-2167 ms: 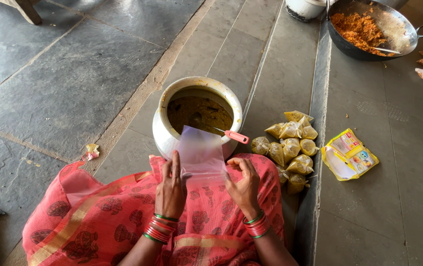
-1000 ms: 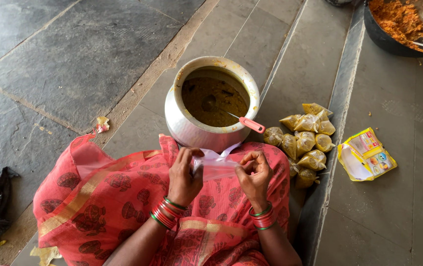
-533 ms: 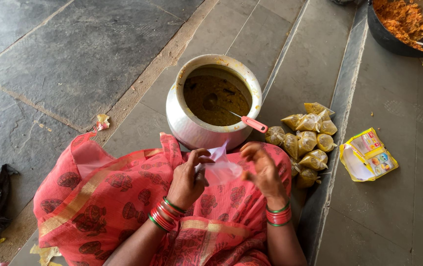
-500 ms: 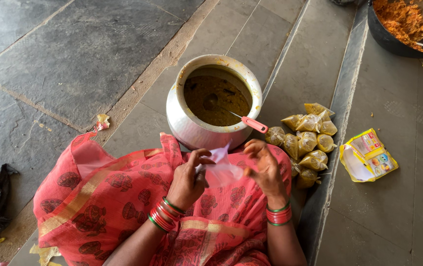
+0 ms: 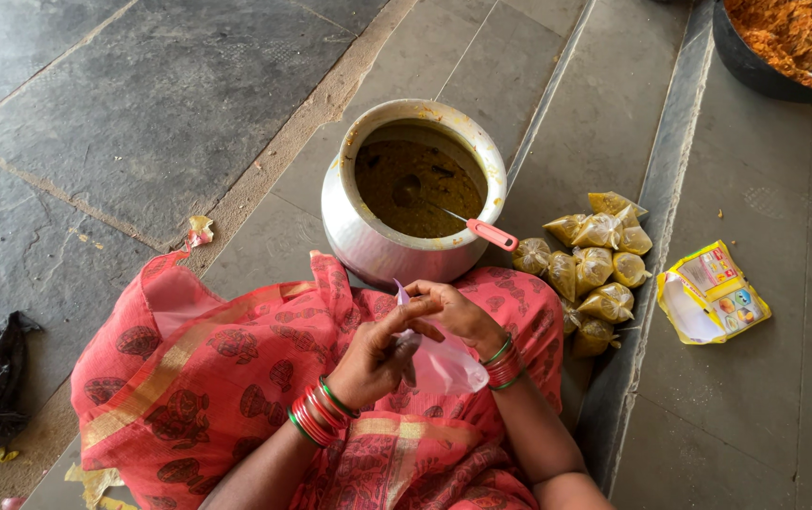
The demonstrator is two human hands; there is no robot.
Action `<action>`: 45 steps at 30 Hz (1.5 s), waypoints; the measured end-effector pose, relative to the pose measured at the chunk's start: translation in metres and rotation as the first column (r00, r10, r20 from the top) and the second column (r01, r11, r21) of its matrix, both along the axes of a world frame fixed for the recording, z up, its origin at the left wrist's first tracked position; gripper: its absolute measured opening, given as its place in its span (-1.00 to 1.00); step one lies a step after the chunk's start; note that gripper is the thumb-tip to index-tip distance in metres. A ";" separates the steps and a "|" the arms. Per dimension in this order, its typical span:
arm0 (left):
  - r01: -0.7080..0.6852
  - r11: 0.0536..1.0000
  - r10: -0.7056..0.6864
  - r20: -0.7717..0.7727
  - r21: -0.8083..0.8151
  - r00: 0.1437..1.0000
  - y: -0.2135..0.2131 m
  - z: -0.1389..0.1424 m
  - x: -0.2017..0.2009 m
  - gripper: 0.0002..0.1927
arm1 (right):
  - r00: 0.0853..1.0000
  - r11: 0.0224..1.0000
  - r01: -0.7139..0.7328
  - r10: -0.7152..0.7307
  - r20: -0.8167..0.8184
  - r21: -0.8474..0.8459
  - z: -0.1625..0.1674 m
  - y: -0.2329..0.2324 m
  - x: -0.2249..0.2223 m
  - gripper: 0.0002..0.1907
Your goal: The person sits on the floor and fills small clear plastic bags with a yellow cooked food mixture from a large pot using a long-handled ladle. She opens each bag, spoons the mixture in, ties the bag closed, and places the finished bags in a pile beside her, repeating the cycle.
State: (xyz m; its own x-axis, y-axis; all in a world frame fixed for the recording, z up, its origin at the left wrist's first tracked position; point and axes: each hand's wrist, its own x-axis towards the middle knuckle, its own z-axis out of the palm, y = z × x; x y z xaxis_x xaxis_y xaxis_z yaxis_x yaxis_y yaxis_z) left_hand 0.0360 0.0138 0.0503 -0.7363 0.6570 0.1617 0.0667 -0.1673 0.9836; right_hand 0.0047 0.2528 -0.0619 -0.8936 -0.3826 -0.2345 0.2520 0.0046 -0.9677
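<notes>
— Pouch (image 5: 444, 364): what is it made of, and where does it sit?

— Thin clear plastic, soft and crinkled, lying over the red patterned cloth (image 5: 236, 368) on the lap, just in front of a round metal pot (image 5: 368, 246) of brownish-yellow liquid.

— And the fingers?

— Left hand (image 5: 377, 354) has its thumb and forefinger pinched together on the pouch's upper edge. Right hand (image 5: 458, 312) curls over that same edge, fingertips closed on the film; both wrists wear red and green bangles.

— Anything else nearby?

— A ladle with a red handle (image 5: 493, 234) leans in the pot. Knotted, bulging filled bags (image 5: 593, 269) are heaped on the grey stone floor (image 5: 141, 113) beside it.
</notes>
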 end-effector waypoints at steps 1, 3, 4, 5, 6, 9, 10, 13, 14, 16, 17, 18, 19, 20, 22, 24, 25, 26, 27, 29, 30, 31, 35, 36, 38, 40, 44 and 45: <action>-0.024 0.999 0.024 0.002 0.030 1.000 0.001 -0.004 0.000 -0.66 | 0.997 0.998 0.011 -0.006 0.075 -0.062 0.001 0.000 0.002 -0.74; -0.058 0.995 0.054 0.063 0.077 0.997 0.001 -0.013 -0.001 -0.75 | 0.989 0.993 0.083 -0.071 0.129 -0.088 0.004 0.002 0.004 -0.72; -0.070 0.993 0.058 0.122 0.096 0.991 0.001 -0.016 -0.002 -0.77 | 0.985 0.989 0.139 -0.133 0.106 -0.054 0.008 0.005 0.006 -0.72; -0.082 0.990 0.060 0.181 0.113 0.982 0.000 -0.018 -0.004 -0.78 | 0.978 0.980 0.196 -0.194 0.080 -0.023 0.010 0.007 0.007 -0.70; -0.115 0.990 0.108 0.095 0.076 0.990 -0.001 -0.019 -0.005 -0.76 | 0.973 0.973 0.227 -0.224 0.062 -0.048 0.012 0.009 0.009 -0.70; -0.233 0.971 0.227 -0.089 -0.057 0.970 -0.004 -0.014 -0.010 -0.70 | 0.952 0.951 0.304 -0.305 0.000 -0.058 0.019 0.016 0.016 -0.74; -0.271 0.954 0.261 -0.093 -0.127 0.961 -0.006 -0.009 -0.011 -0.69 | 0.945 0.945 0.325 -0.326 -0.022 -0.018 0.022 0.019 0.019 -0.75; -0.348 0.921 0.335 -0.099 -0.176 0.937 -0.010 0.015 -0.011 -0.69 | 0.911 0.913 0.400 -0.387 -0.144 0.076 0.034 0.025 0.026 -0.75; -0.367 0.915 0.355 -0.100 -0.167 0.930 -0.012 0.025 -0.009 -0.70 | 0.893 0.898 0.429 -0.405 -0.194 0.099 0.041 0.026 0.027 -0.73; -0.360 0.927 0.353 -0.077 -0.102 0.932 -0.015 0.047 -0.003 -0.70 | 0.846 0.852 0.493 -0.424 -0.323 0.176 0.058 0.031 0.027 -0.76; -0.354 0.933 0.350 -0.065 -0.069 0.934 -0.018 0.059 0.001 -0.70 | 0.817 0.822 0.529 -0.428 -0.385 0.210 0.067 0.032 0.028 -0.78; -0.341 0.939 0.339 -0.060 -0.042 0.939 -0.019 0.071 0.007 -0.68 | 0.792 0.757 0.574 -0.414 -0.449 0.313 0.076 0.034 0.030 -0.77; -0.328 0.944 0.327 -0.057 -0.014 0.943 -0.020 0.082 0.014 -0.67 | 0.765 0.676 0.616 -0.391 -0.512 0.404 0.086 0.037 0.032 -0.76; -0.315 0.949 0.315 -0.056 0.016 0.947 -0.024 0.092 0.020 -0.65 | 0.738 0.579 0.656 -0.359 -0.571 0.484 0.094 0.039 0.029 -0.75; -0.278 0.958 0.285 -0.140 0.065 0.948 -0.032 0.109 0.034 -0.65 | 0.650 0.400 0.732 -0.170 -0.741 0.551 0.105 0.041 0.020 -0.77; -0.278 0.958 0.287 -0.173 0.076 0.942 -0.037 0.118 0.038 -0.64 | 0.580 0.254 0.788 -0.002 -0.815 0.560 0.112 0.046 0.007 -0.75; -0.297 0.953 0.303 -0.164 0.060 0.939 -0.040 0.121 0.038 -0.64 | 0.558 0.204 0.806 0.052 -0.828 0.556 0.113 0.048 0.000 -0.75; -0.316 0.948 0.319 -0.157 0.045 0.935 -0.041 0.121 0.035 -0.64 | 0.536 0.155 0.823 0.108 -0.838 0.546 0.113 0.049 -0.009 -0.74; -0.369 0.929 0.371 -0.141 0.041 0.918 -0.042 0.121 0.029 -0.63 | 0.604 0.138 0.781 0.084 -0.793 0.609 0.112 0.051 -0.017 -0.69; -0.468 0.883 0.468 -0.117 0.032 0.876 -0.042 0.115 0.006 -0.62 | 0.722 0.109 0.686 0.028 -0.692 0.720 0.109 0.055 -0.037 -0.58; -0.521 0.853 0.516 -0.166 0.013 0.840 -0.045 0.111 -0.007 -0.65 | 0.812 0.093 0.580 0.012 -0.583 0.809 0.108 0.057 -0.046 -0.54; -0.574 0.819 0.560 -0.215 -0.002 0.800 -0.048 0.106 -0.021 -0.67 | 0.886 0.080 0.462 -0.007 -0.463 0.883 0.106 0.059 -0.055 -0.50; -0.703 0.702 0.687 -0.152 -0.115 0.710 -0.055 0.082 -0.072 -0.70 | 0.991 0.068 0.134 -0.038 -0.132 0.989 0.093 0.064 -0.081 -0.56; -0.731 0.664 0.711 -0.167 -0.160 0.683 -0.057 0.076 -0.079 -0.68 | 0.993 0.045 0.117 -0.008 -0.117 0.992 0.091 0.064 -0.086 -0.59; -0.741 0.652 0.716 -0.193 -0.160 0.671 -0.059 0.065 -0.087 -0.63 | 0.995 -0.006 0.086 0.055 -0.086 0.996 0.087 0.064 -0.096 -0.65; -0.740 0.651 0.722 -0.162 -0.172 0.673 -0.058 0.056 -0.092 -0.59 | 0.993 -0.042 0.066 0.097 -0.061 0.997 0.086 0.063 -0.103 -0.76; -0.722 0.652 0.732 -0.056 -0.234 0.679 -0.055 0.048 -0.099 -0.55 | 0.990 -0.171 0.117 0.102 -0.101 0.978 0.088 0.055 -0.107 -0.82; -0.719 0.647 0.735 -0.045 -0.255 0.677 -0.054 0.047 -0.101 -0.54 | 0.973 -0.196 0.151 0.200 -0.112 0.969 0.089 0.053 -0.107 -0.82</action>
State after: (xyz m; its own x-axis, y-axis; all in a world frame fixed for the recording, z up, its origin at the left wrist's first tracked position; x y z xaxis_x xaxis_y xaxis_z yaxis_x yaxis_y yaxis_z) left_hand -0.0645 -0.0403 0.0971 -0.9963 -0.0829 0.0223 0.0103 0.1422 0.9898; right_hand -0.1021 0.3059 0.0267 -0.9682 0.1212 -0.2190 0.0793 0.9784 0.1908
